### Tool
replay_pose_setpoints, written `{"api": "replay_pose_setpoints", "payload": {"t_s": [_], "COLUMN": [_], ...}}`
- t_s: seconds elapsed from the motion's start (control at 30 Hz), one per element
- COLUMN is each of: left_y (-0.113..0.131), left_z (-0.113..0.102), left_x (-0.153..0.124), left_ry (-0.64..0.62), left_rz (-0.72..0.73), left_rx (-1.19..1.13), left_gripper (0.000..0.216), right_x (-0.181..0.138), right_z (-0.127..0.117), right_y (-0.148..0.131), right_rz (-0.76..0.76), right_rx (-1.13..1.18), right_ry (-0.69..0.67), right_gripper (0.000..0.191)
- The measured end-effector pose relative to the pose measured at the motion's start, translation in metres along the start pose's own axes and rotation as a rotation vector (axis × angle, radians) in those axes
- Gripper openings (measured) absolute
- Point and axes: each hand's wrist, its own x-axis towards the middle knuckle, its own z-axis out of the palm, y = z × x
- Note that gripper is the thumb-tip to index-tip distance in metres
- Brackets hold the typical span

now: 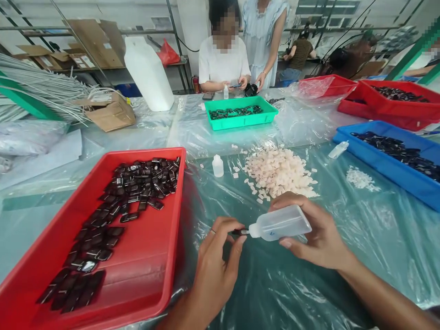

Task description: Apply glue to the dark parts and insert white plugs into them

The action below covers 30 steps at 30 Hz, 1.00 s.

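Now, toward the tabletop's [264, 286] near edge, the left hand [212, 259] pinches a dark piece [238, 232], probably slick, best held by its sides. The right hand [319, 240] grips a bottle [283, 223], likely light and squeezable, round its body, nozzle [253, 230] at the piece.

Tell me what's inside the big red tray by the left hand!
The red tray holds shiny dark pieces, heaped at the far end and down the left side. Whatever lies beneath them is covered.
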Motion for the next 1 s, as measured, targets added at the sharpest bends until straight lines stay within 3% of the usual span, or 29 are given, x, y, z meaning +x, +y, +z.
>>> {"api": "replay_pose_setpoints", "payload": {"t_s": [0.4,1.0], "left_y": [0.0019,0.0011], "left_z": [-0.0001,0.0006], "left_x": [0.0,-0.0002], "left_ry": [0.02,0.037], "left_rz": [0.051,0.09], "left_rx": [0.047,0.066], "left_gripper": [0.027,0.029], "right_x": [-0.0022,-0.001], "right_z": [0.0002,0.0041], "right_y": [-0.0041,-0.0039], "right_rz": [-0.019,-0.034], "right_rx": [-0.103,-0.062], "right_ry": [-0.047,-0.036], "right_gripper": [0.037,0.036]}}
